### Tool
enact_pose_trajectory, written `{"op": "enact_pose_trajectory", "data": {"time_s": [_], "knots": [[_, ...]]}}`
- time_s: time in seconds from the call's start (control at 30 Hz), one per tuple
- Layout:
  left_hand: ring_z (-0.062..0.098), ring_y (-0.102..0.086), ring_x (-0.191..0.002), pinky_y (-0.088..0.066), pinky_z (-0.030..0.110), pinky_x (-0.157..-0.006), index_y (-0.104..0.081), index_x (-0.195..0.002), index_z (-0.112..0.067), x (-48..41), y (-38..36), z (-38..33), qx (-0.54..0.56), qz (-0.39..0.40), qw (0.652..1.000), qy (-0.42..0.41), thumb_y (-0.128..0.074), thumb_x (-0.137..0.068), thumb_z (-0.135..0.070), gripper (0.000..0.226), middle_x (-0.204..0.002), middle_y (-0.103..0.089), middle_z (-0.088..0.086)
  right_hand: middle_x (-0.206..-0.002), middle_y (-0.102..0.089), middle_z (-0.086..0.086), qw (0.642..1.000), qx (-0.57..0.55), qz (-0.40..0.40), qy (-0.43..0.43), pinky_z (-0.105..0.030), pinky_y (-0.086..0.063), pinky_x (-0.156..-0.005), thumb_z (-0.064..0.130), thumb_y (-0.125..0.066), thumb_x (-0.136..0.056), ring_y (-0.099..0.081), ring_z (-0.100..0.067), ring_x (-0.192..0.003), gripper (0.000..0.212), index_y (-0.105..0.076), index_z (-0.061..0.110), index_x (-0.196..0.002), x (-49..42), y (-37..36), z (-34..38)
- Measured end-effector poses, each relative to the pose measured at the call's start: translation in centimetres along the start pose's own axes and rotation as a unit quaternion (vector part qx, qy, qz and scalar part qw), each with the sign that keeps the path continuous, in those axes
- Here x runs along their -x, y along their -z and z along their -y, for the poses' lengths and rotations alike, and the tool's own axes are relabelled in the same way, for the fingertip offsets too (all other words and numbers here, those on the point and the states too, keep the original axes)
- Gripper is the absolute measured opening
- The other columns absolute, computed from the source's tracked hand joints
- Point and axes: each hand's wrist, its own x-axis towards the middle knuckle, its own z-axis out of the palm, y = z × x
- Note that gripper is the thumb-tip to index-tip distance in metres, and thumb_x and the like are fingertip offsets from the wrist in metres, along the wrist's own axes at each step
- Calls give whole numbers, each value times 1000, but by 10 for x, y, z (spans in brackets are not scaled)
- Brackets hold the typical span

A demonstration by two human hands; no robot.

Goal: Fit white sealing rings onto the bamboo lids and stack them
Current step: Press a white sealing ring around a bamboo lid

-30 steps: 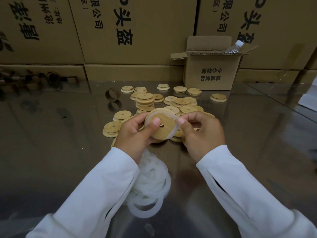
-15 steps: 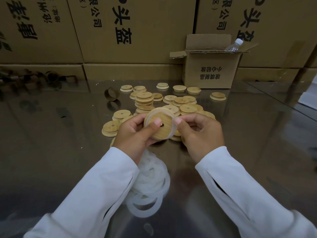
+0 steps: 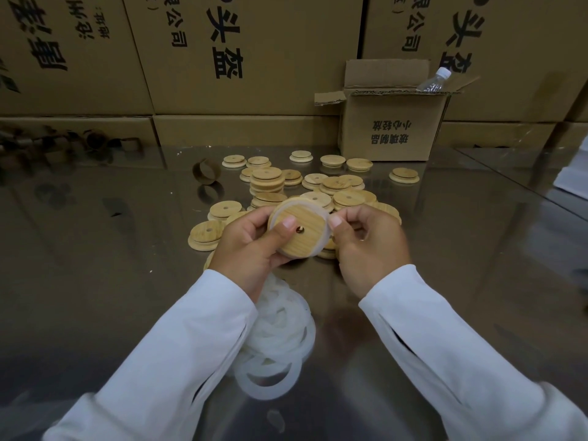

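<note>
Both hands hold one round bamboo lid (image 3: pixel 304 234) with a small centre hole, tilted toward me above the table. A white sealing ring (image 3: pixel 319 207) runs around its rim. My left hand (image 3: pixel 251 246) grips the lid from the left, thumb pressed near the hole. My right hand (image 3: pixel 370 246) pinches the lid's right edge at the ring. A pile of loose white sealing rings (image 3: pixel 280 338) lies on the table under my left forearm. Several loose bamboo lids (image 3: pixel 334 186) are scattered behind my hands, with a short stack of lids (image 3: pixel 266 183) among them.
The table (image 3: pixel 111 281) is shiny metal. A small open cardboard box (image 3: pixel 393 128) holding a plastic bottle (image 3: pixel 434 79) stands at the back right. Large printed cartons (image 3: pixel 241 52) wall off the back. A brown cardboard ring (image 3: pixel 206 171) stands left of the lids.
The lid has turned slightly in my hands, and my right thumb has shifted along its right rim. Both hands keep hold of it.
</note>
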Motion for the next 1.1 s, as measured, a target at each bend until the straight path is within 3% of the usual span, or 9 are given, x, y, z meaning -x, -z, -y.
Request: {"op": "enact_pose_trajectory", "data": {"time_s": [0.3,0.7,0.8,0.93,1.1], "knots": [[14,-69,-83,-54,23,-62,-65,-96,-10,0,1,-1,6,-1,1000,5,-60,-67,-20,30,-86,-72,2,-69,-56,11,1000,11,22,-9,-13,-39,-62,18,-55,-90,-51,-3,-66,10,-62,17,-83,0,1,1],[10,-67,-80,-54,22,-61,-62,-100,-9,0,2,-4,8,25,999,-28,-55,-71,-18,31,-84,-71,-1,-68,-55,12,1000,-20,20,-14,-19,-42,-66,19,-55,-90,-52,-4,-67,18,-56,25,-73,4,-1,5],[12,-66,-86,-54,23,-67,-59,-106,-7,0,2,-7,2,39,998,-49,-54,-74,-18,34,-93,-68,4,-69,-55,15,1000,-17,5,13,-15,-41,-66,22,-55,-89,-51,-2,-68,20,-53,29,-71,7,-1,8],[18,-63,-94,-54,26,-76,-55,-111,-1,0,1,-7,4,39,997,-64,-53,-75,-17,40,-102,-64,12,-77,-58,9,998,-22,-8,55,-13,-40,-68,19,-57,-88,-53,-7,-76,11,-57,22,-78,11,-3,7],[17,-65,-93,-54,26,-73,-58,-108,-3,1,2,-6,21,40,997,-59,-55,-75,-18,35,-99,-67,9,-75,-59,14,996,-42,-31,78,-6,-39,-67,16,-61,-85,-53,-4,-77,10,-60,22,-77,12,-4,7]]}}
